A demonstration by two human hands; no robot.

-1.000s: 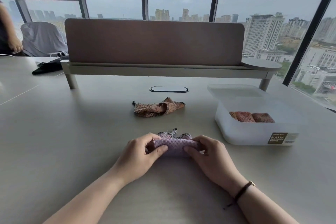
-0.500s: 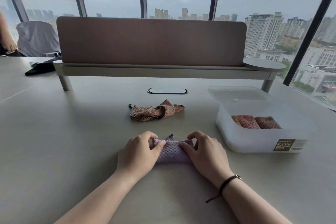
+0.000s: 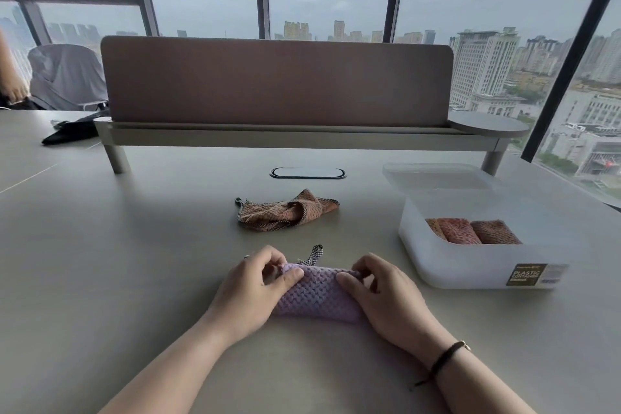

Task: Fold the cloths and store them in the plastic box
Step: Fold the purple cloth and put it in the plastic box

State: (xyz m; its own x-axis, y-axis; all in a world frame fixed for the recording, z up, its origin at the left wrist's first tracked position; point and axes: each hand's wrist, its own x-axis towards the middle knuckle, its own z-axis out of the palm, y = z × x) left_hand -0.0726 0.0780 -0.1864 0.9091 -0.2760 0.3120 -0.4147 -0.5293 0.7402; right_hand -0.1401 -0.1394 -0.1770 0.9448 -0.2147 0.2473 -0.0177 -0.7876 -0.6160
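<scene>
A lilac waffle-weave cloth [image 3: 317, 294] lies folded into a narrow strip on the table in front of me, its checked hanging loop sticking up at the far edge. My left hand [image 3: 250, 292] pinches its left end and my right hand [image 3: 386, 299] pinches its right end. A crumpled orange-brown cloth [image 3: 285, 212] lies unfolded farther back at the centre. To the right stands the white plastic box [image 3: 470, 269], open, with folded orange and brown cloths inside along its far side.
The box's clear lid [image 3: 433, 175] lies behind the box. A brown desk divider [image 3: 275, 81] on a raised shelf crosses the back of the table. A cable grommet [image 3: 307, 173] sits in the tabletop. A black item [image 3: 70, 133] lies far left.
The lilac cloth has been rolled over into a tighter, thicker strip. Both hands stay at its ends, fingers now curled onto its top edge.
</scene>
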